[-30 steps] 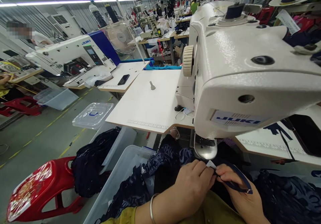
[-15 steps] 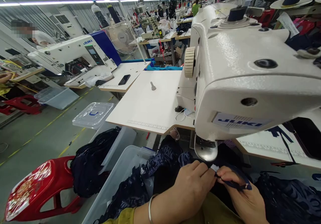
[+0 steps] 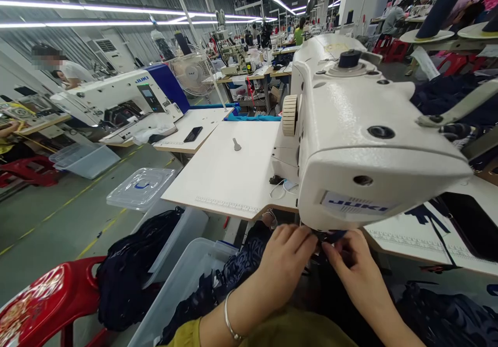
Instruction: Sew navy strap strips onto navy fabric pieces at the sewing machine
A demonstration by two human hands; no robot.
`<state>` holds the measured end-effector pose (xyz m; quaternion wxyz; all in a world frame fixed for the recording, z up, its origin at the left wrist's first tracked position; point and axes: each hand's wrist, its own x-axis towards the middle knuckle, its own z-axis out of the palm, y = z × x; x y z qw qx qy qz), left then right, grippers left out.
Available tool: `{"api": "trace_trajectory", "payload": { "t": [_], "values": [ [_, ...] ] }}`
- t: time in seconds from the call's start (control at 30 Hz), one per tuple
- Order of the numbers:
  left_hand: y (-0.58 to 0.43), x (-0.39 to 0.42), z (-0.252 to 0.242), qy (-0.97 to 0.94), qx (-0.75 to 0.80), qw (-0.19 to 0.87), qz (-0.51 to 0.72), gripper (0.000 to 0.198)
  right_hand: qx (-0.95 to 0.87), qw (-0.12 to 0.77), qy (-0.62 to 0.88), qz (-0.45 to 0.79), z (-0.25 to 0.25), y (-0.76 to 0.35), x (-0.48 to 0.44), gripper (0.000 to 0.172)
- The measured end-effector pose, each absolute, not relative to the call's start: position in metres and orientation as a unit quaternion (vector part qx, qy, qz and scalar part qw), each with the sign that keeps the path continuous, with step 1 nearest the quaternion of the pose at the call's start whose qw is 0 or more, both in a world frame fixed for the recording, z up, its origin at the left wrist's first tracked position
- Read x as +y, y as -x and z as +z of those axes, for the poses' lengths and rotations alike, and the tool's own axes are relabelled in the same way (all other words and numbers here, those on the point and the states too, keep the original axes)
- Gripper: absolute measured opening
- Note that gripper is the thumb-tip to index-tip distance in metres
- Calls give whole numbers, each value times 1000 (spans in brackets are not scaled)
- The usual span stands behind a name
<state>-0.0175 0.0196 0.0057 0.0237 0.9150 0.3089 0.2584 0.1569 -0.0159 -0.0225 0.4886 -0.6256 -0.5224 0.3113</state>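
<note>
Both hands are at the front end of the white JUKI sewing machine, just under its head. My left hand, with a bangle at the wrist, has its fingers bent and pressed together at the edge of a dark navy fabric piece. My right hand pinches the same piece between thumb and fingers from the other side. Most of the piece is hidden by the fingers and the machine head, and the needle area cannot be seen. Dark patterned fabric lies below my left forearm.
A clear plastic bin stands at my left, near a red stool beside a dark fabric heap. On the white table lies a small grey metal piece. A black phone rests at the right.
Both hands have moved up and forward, bringing the navy piece from in front of my body to beneath the machine head. The camera view has tilted up slightly.
</note>
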Motion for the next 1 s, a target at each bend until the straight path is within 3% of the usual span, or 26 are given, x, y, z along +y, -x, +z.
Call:
{"api": "trace_trajectory", "payload": {
  "t": [0.2, 0.3, 0.43, 0.63, 0.87, 1.0],
  "values": [
    [21, 1, -12, -925, 261, -76, 265, 34, -437, 489, 577, 487, -25, -162, -8, 38],
    [21, -1, -14, -926, 266, -111, 245, 37, -417, 498, 564, 509, -22, -167, -2, 49],
    [20, -1, -15, -917, 285, -141, 242, 37, -469, 465, 607, 443, -24, -174, 7, 51],
    [11, -1, -21, -893, 330, -153, 266, 28, -558, 384, 659, 328, -27, -183, 21, 33],
    [5, 3, -16, -879, 357, -144, 280, 30, -629, 380, 622, 273, -27, -185, 34, 34],
    [6, 2, -14, -880, 363, -154, 264, 32, -665, 397, 609, 172, -34, -189, 38, 32]
  ]
}}
